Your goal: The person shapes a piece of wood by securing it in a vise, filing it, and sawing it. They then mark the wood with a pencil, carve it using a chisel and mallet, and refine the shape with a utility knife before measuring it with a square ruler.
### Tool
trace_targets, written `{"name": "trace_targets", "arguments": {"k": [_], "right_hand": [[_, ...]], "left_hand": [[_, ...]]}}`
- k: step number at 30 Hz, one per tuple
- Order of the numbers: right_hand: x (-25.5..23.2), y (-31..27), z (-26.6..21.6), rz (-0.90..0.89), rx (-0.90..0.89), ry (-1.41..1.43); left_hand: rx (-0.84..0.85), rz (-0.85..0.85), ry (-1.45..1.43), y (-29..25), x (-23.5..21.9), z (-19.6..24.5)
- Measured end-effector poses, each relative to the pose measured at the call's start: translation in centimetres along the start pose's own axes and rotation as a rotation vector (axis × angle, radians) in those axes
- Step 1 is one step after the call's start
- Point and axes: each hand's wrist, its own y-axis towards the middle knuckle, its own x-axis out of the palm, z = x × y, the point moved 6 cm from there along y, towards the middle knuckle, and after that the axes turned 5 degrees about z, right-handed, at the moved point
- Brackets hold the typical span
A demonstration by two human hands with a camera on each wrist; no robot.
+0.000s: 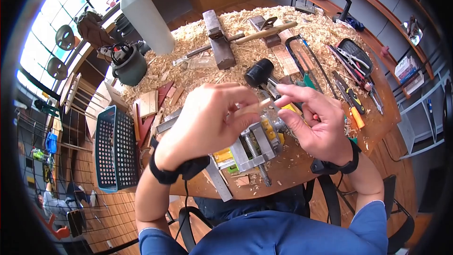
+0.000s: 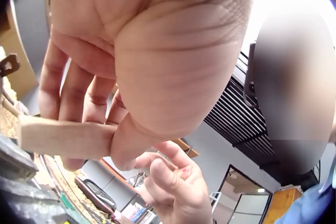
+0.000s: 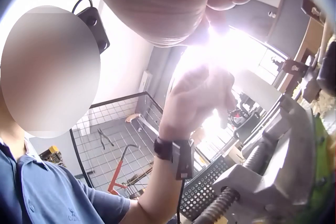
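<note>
A short pale piece of wood (image 1: 252, 109) (image 2: 65, 139) is gripped between the thumb and fingers of the left hand (image 1: 212, 115) (image 2: 152, 61), its narrow end pointing right. Close to that end is the right hand (image 1: 318, 120) (image 2: 178, 190), thumb and forefinger apart, other fingers bent in; no wood shows between them. Beneath both hands stands a metal vise (image 1: 253, 148) (image 3: 268, 182) with a threaded screw. Glare hides the left hand's hold in the right wrist view.
Behind the vise lie a black mallet (image 1: 259, 72), wooden planes (image 1: 219, 42), a saw (image 1: 302, 61) and pliers (image 1: 351, 59) among shavings. A perforated basket (image 1: 118, 148) and a white bottle (image 1: 146, 16) stand at left. A steel ruler (image 1: 218, 182) lies near the front edge.
</note>
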Motion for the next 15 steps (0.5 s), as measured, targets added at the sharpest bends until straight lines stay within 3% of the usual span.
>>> {"name": "trace_targets", "arguments": {"k": [2,5,9,11,15], "right_hand": [[0.7,0.2,0.2,-0.034,0.019,0.057],[2.2,-0.2,1.1,0.037,-0.145,0.097],[3.1,-0.4,2.3,-0.012,-0.082,0.092],[3.6,-0.6,3.6,0.001,-0.078,0.100],[4.1,-0.8,5.2,0.016,-0.052,0.140]], "left_hand": [[0.014,-0.012,0.085,-0.8,0.2,0.8],[0.018,0.094,0.129,-1.9,0.6,0.7],[0.078,0.135,0.127,-2.5,1.2,-0.7],[-0.064,0.087,0.037,-2.9,1.5,-2.0],[-0.072,0.114,0.009,-3.6,1.7,-3.2]]}}
